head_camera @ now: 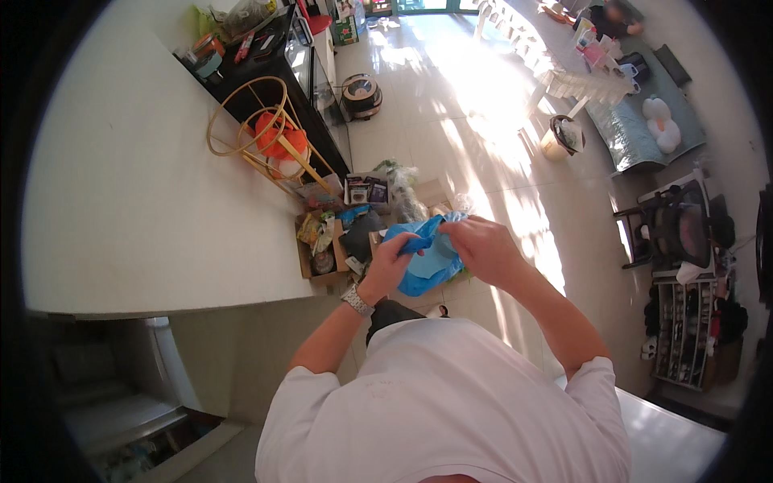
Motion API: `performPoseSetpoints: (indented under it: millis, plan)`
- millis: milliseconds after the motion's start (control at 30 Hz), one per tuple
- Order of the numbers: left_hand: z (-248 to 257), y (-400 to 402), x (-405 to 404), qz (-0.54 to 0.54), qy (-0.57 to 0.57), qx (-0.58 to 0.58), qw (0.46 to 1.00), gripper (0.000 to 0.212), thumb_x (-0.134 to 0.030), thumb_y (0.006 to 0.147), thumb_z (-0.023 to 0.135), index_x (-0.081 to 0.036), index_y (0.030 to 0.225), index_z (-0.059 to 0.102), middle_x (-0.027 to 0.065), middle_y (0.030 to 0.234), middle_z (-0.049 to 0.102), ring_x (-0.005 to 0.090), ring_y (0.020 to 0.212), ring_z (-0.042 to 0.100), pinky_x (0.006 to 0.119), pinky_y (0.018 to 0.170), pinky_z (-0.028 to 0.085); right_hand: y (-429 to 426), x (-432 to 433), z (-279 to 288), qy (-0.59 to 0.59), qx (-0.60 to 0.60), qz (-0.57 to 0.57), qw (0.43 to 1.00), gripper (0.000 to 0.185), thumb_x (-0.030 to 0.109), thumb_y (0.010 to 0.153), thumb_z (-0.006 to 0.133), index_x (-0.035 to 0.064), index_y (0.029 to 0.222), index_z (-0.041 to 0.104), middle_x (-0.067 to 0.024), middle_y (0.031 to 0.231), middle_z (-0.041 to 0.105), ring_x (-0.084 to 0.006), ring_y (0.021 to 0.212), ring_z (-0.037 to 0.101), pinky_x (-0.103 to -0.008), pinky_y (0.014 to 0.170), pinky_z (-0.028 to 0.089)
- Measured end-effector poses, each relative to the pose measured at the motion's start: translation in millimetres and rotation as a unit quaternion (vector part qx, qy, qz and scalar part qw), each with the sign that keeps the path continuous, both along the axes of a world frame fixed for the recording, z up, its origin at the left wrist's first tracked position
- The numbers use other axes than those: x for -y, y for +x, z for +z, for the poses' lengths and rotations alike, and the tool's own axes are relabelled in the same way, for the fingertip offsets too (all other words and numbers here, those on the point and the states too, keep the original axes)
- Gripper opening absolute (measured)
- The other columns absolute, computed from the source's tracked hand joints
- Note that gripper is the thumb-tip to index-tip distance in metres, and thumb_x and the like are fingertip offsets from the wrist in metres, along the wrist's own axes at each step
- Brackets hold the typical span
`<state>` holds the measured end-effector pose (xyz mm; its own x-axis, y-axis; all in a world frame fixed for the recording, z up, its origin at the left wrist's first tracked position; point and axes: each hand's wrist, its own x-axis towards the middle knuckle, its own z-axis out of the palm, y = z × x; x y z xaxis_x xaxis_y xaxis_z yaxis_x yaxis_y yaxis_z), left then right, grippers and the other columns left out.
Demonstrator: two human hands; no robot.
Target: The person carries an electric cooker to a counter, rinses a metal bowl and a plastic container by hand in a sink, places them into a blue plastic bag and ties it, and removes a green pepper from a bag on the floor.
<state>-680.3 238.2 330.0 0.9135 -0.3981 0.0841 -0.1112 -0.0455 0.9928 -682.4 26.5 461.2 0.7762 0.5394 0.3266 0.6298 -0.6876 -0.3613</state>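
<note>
A blue plastic bag (416, 282) hangs between my two hands, its mouth spread apart. My left hand (388, 265) grips a bunched part of the rim, and a metal-banded watch (357, 300) sits on that wrist. The opposite side of the rim is pinched in the fingers of my right hand (483, 247). Light blue inner walls show through the mouth; whether anything lies at the bottom I cannot tell. Behind the bag, on the floor, stand a cardboard box (341, 256) with packets in it and a clear plastic bag (407, 199).
A gold wire stand (247, 115) holds an orange item by the black cabinet (266, 60). A robot-like round appliance (361, 95) sits on the tiles. Rightward are a waste bin (552, 148), a covered table (595, 81), a sofa (628, 133), a person (607, 24) and a shoe rack (682, 332).
</note>
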Motion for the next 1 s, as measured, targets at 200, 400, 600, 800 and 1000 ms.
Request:
performPoseSetpoints:
  millis: [200, 400, 600, 800, 1000]
  plan:
    - [-9.0, 30.8, 18.8, 0.050, -0.218, -0.135, 0.965, 0.026, -0.004, 0.089, 0.050, -0.003, 0.114, 0.053, 0.0092, 0.085, 0.064, 0.0203, 0.079, 0.062, 0.033, 0.072, 0.049, 2.5, -14.2, 7.1, -0.160, 0.065, 0.097, 0.980, 0.022, 0.007, 0.070, 0.063, 0.0093, 0.092, 0.059, -0.0034, 0.078, 0.057, -0.0208, 0.083, 0.060, -0.0344, 0.066, 0.053]
    - [-9.8, 45.0, 2.5, -0.063, 0.179, 0.169, 0.967, 0.023, -0.010, 0.087, 0.050, -0.001, 0.107, 0.055, 0.0219, 0.091, 0.062, 0.0388, 0.082, 0.060, 0.039, 0.070, 0.049, 39.2, -58.5, -8.0, -0.164, 0.058, 0.119, 0.978, 0.015, 0.009, 0.074, 0.060, 0.0085, 0.089, 0.057, -0.0031, 0.084, 0.055, -0.0203, 0.084, 0.058, -0.0324, 0.068, 0.052]
    - [6.5, 51.7, -63.5, -0.185, 0.060, -0.065, 0.979, 0.029, -0.007, 0.087, 0.050, 0.000, 0.115, 0.055, 0.0097, 0.108, 0.059, 0.0190, 0.095, 0.056, 0.032, 0.082, 0.046, 66.1, -114.4, -23.4, -0.088, -0.003, 0.138, 0.987, 0.017, 0.009, 0.073, 0.061, 0.0087, 0.090, 0.059, -0.0045, 0.083, 0.056, -0.0227, 0.081, 0.060, -0.0359, 0.065, 0.051]
    - [18.1, 67.1, -109.3, -0.195, -0.044, -0.260, 0.944, 0.030, -0.012, 0.093, 0.050, -0.004, 0.122, 0.050, 0.0037, 0.110, 0.055, 0.0146, 0.094, 0.051, 0.029, 0.083, 0.045, 91.4, -147.7, -20.5, -0.037, -0.042, 0.071, 0.996, 0.017, 0.011, 0.076, 0.061, 0.0100, 0.094, 0.061, -0.0067, 0.084, 0.057, -0.0251, 0.085, 0.061, -0.0363, 0.069, 0.050]
    - [1.8, 79.1, -111.4, -0.072, 0.039, 0.022, 0.996, 0.023, -0.024, 0.098, 0.051, -0.005, 0.110, 0.053, 0.0022, 0.096, 0.055, 0.0049, 0.079, 0.047, 0.023, 0.067, 0.043, 94.9, -162.0, -23.5, 0.033, -0.059, 0.092, 0.993, 0.023, 0.017, 0.086, 0.058, 0.0090, 0.108, 0.062, -0.0084, 0.093, 0.062, -0.0287, 0.088, 0.061, -0.0399, 0.077, 0.050]
